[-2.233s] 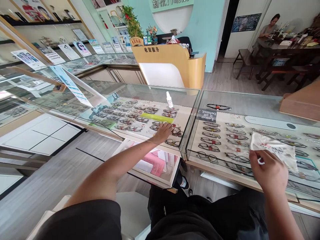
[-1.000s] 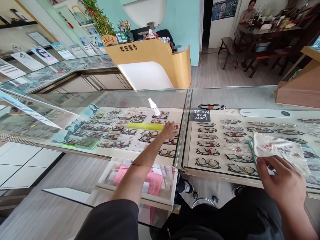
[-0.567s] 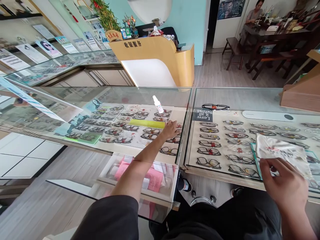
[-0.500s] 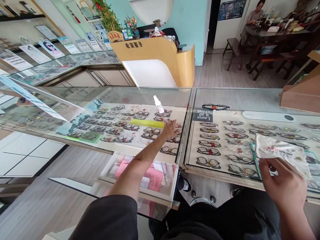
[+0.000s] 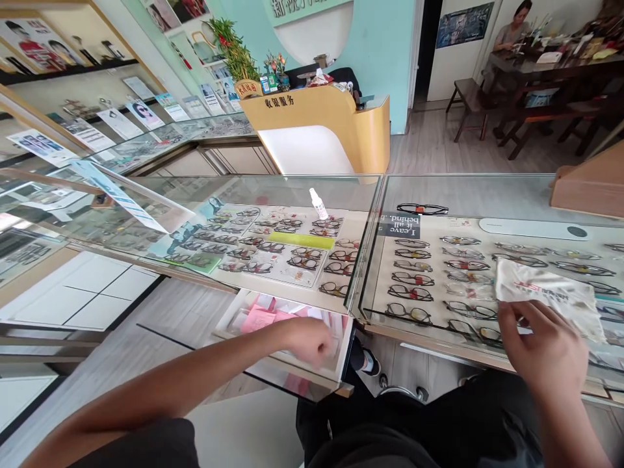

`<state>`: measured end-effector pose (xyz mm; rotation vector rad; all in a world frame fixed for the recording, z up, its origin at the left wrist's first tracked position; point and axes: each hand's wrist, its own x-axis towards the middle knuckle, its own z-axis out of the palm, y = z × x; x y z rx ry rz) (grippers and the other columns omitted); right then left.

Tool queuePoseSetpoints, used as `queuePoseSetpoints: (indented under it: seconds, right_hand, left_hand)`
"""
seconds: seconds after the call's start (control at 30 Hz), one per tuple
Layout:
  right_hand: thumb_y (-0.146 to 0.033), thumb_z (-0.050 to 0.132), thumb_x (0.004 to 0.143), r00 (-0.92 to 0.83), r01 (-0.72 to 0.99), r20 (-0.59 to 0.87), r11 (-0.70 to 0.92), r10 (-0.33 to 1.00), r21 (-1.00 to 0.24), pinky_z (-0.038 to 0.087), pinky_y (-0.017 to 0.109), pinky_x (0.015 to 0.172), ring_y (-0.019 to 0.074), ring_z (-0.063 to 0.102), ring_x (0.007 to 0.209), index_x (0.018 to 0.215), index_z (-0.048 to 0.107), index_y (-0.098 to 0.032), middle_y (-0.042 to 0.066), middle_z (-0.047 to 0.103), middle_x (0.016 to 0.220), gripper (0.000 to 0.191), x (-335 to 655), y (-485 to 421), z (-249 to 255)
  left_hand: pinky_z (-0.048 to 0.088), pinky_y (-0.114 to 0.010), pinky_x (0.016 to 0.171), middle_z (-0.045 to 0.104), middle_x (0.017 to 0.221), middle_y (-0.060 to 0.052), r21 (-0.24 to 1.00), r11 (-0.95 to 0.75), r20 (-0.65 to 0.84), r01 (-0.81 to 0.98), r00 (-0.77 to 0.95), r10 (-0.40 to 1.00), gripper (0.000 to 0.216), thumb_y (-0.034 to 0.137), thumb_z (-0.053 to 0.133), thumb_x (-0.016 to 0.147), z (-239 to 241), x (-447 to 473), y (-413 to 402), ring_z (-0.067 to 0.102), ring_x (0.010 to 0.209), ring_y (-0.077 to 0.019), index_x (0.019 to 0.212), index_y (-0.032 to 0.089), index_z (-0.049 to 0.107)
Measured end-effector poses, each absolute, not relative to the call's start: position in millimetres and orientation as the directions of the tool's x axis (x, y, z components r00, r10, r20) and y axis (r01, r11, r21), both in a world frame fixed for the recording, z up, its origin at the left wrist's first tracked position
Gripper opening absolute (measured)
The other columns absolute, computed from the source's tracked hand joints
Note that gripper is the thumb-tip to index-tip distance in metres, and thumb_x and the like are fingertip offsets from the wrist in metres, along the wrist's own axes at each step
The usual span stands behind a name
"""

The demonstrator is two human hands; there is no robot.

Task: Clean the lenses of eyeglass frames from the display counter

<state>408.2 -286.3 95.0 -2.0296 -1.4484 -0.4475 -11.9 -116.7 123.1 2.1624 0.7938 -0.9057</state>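
Note:
My left hand [image 5: 309,341] hovers over an open drawer [image 5: 229,318], slightly blurred. Its fingers are curled in and I see nothing in them. Pink papers [image 5: 258,317] and clear packets fill the drawer. My right hand [image 5: 548,348] is held at the near edge of the right glass counter. Its thumb and forefinger pinch together at the lower left corner of a white cloth pouch [image 5: 541,283] with red print; what lies between the fingertips is hidden. Rows of eyeglasses [image 5: 412,294] sit under the glass beside this hand.
A white spray bottle [image 5: 318,205] stands on the left counter, near a yellow-green strip [image 5: 301,240]. Dark eyeglasses [image 5: 422,208] and a long white case [image 5: 531,228] are on the right counter. Beyond stand a cashier desk [image 5: 370,140] and a person [image 5: 513,34] at a dark table.
My left hand has come back from the left counter's glass toward me, now over the drawer, its fingers curled. My right hand stays by the pouch. The view has shifted slightly.

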Motion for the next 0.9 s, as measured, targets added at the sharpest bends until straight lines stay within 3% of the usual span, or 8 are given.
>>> queuePoseSetpoints:
  seconds: [0.1,0.17,0.27,0.33,0.43,0.5,0.6,0.9]
  right_hand:
    - [-0.034,0.060,0.106,0.309,0.949,0.617,-0.190,0.724,-0.253,0.038,0.035,0.068,0.0223,0.061,0.071,0.080,0.065,-0.023,0.005,0.070,0.077,0.028,409.4,-285.4,94.4]
    - [-0.033,0.060,0.106,0.297,0.953,0.624,-0.180,0.723,-0.244,0.037,0.034,0.068,0.0214,0.060,0.072,0.080,0.065,-0.022,0.005,0.069,0.077,0.029,410.1,-285.0,94.2]
    - [-0.033,0.060,0.106,0.303,0.950,0.615,-0.178,0.728,-0.258,0.036,0.033,0.067,0.0206,0.059,0.072,0.078,0.066,-0.022,0.005,0.070,0.077,0.030,410.8,-284.3,94.2]
    - [-0.032,0.059,0.105,0.311,0.945,0.603,-0.171,0.734,-0.279,0.035,0.032,0.068,0.0206,0.059,0.072,0.077,0.066,-0.021,0.005,0.070,0.076,0.031,411.1,-283.7,94.4]
    - [-0.032,0.059,0.106,0.319,0.939,0.593,-0.164,0.739,-0.301,0.035,0.033,0.069,0.0216,0.060,0.073,0.076,0.066,-0.021,0.005,0.071,0.077,0.032,411.5,-282.7,94.3]
    - [-0.033,0.058,0.107,0.319,0.939,0.589,-0.164,0.743,-0.302,0.035,0.034,0.071,0.0220,0.061,0.074,0.075,0.065,-0.021,0.006,0.072,0.078,0.034,411.7,-282.1,94.3]
    - [-0.032,0.057,0.108,0.321,0.938,0.580,-0.164,0.749,-0.307,0.036,0.034,0.073,0.0221,0.061,0.075,0.075,0.064,-0.022,0.005,0.071,0.077,0.035,411.6,-281.7,94.8]
    - [-0.029,0.058,0.106,0.335,0.926,0.580,-0.147,0.743,-0.347,0.036,0.034,0.073,0.0215,0.058,0.074,0.072,0.060,-0.023,0.003,0.067,0.074,0.035,410.2,-281.4,94.3]
  left_hand:
    - [0.045,-0.031,0.063,0.063,0.069,0.006,0.656,-0.355,-0.755,0.667,0.588,-0.292,0.012,0.022,0.074,0.069,189.0,5.5,-136.2,0.057,0.066,-0.0161,0.073,0.027,0.063]
    - [0.046,-0.031,0.064,0.061,0.070,0.006,0.765,-0.305,-0.644,0.567,0.686,-0.339,0.012,0.025,0.072,0.074,232.1,31.3,-135.8,0.055,0.065,-0.0159,0.076,0.028,0.061]
    - [0.053,-0.032,0.078,0.069,0.082,0.002,0.801,-0.455,-0.503,0.389,0.850,-0.158,0.008,0.029,0.070,0.083,272.6,82.5,-113.4,0.063,0.078,-0.0184,0.079,0.028,0.064]
    - [0.055,-0.037,0.103,0.078,0.115,-0.003,0.743,-0.607,-0.354,0.280,0.935,-0.002,0.012,0.038,0.070,0.091,275.2,121.4,-86.5,0.070,0.110,-0.0245,0.097,0.029,0.076]
    - [0.038,-0.053,0.127,0.057,0.166,-0.008,0.401,-0.857,-0.003,0.323,0.936,0.352,0.042,0.037,0.065,0.097,247.9,180.8,-37.9,0.049,0.152,-0.0342,0.134,0.024,0.077]
    - [0.032,-0.063,0.129,0.043,0.177,-0.012,0.163,-0.874,0.033,0.457,0.883,0.468,0.051,0.041,0.073,0.090,222.2,215.8,-8.3,0.034,0.162,-0.0422,0.136,0.019,0.076]
    - [0.033,-0.060,0.127,0.035,0.182,-0.015,0.016,-0.851,-0.057,0.525,0.850,0.524,0.056,0.046,0.071,0.091,193.4,253.1,21.6,0.030,0.163,-0.0422,0.137,0.016,0.076]
    - [0.037,-0.059,0.117,0.064,0.154,-0.021,-0.030,-0.822,-0.079,0.568,0.819,0.569,0.046,0.040,0.053,0.099,184.5,278.3,28.5,0.046,0.144,-0.0432,0.118,0.011,0.083]
